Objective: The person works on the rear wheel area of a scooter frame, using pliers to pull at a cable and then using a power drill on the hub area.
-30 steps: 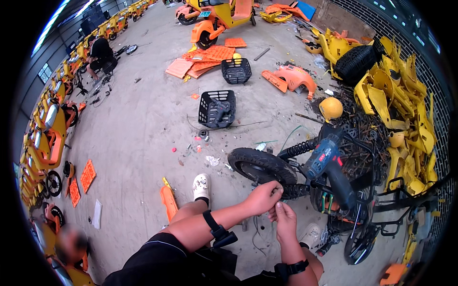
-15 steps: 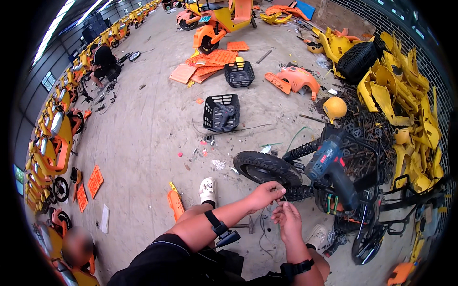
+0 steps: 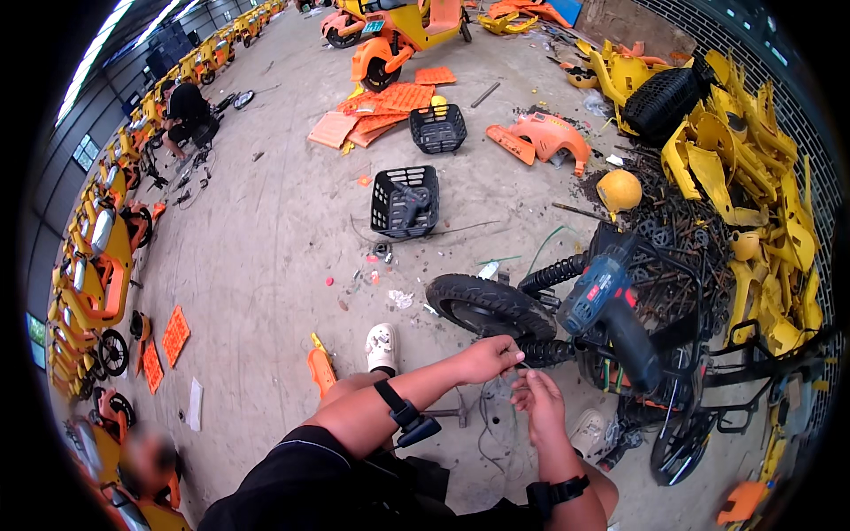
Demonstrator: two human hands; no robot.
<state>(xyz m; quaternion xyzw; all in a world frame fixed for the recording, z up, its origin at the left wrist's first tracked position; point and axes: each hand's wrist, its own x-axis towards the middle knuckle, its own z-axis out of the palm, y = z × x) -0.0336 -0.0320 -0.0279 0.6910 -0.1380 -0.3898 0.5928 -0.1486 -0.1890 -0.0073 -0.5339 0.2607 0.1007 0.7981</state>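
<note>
Dark, thin strand (image 3: 525, 365) – between the hands, near the tyre (image 3: 487, 305); left hand (image 3: 490, 359) apparently pinching it, right hand (image 3: 538, 403) loosely curled, hold unclear. Change: hands, together a second ago, now slightly apart – strand apparently more exposed.

Left hand (image 3: 490, 360), right hand (image 3: 540, 403) near each other; narrow gap between. Ahead: wheel (image 3: 482, 305) and lower shock (image 3: 544, 354) bar straight reach. Ahead and right: drill (image 3: 611, 305), grip slanting back; frame (image 3: 680, 334) crowds beyond. Slim floor gap right of right hand, shoe (image 3: 589, 435) low in it. Between forearms: hammer (image 3: 461, 411), loose cable on floor. Widest lane left of wheel, over bare floor (image 3: 266, 248); basket (image 3: 381, 208) farther up, orange part (image 3: 320, 372) near knee.
</note>
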